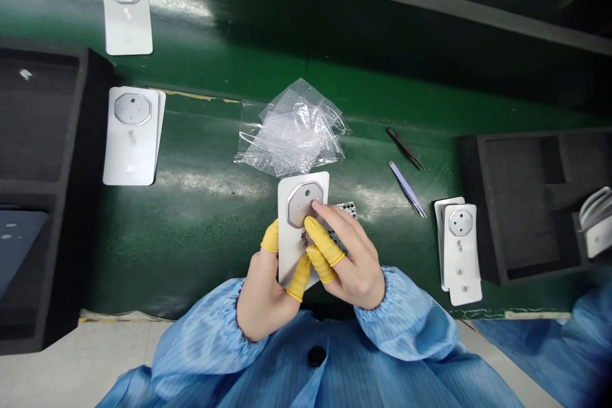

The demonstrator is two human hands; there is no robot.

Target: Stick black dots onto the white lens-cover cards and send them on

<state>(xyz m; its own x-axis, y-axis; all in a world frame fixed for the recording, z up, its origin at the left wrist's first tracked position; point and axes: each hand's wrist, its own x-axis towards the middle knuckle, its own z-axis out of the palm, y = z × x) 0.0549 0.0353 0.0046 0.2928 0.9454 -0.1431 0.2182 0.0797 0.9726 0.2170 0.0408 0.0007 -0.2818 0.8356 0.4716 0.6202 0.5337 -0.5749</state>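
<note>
My left hand (268, 296), with yellow finger cots on its thumb and a finger, is closed round the edges of a white phone back cover (291, 261). The cover is tilted up before my chest, and its octagonal silver camera plate (299, 207) faces me. Over the cover's right side is my right hand (356, 261), its yellow-cotted thumb and finger drawn together in a pinch. A bare fingertip of that hand touches the camera plate's right side. Whatever sits between the pinched tips is too small to make out. Partly hidden behind the right hand lies a sheet of small black parts (347, 209).
Clear plastic bags (291, 134) lie ahead of my hands. Black tweezers (405, 148) and lilac tweezers (407, 189) rest to their right. More white covers (131, 146) lie left, others (461, 255) right. Black trays (83, 121) (492, 204) flank the green bench. A blue sleeve (590, 331) shows at right.
</note>
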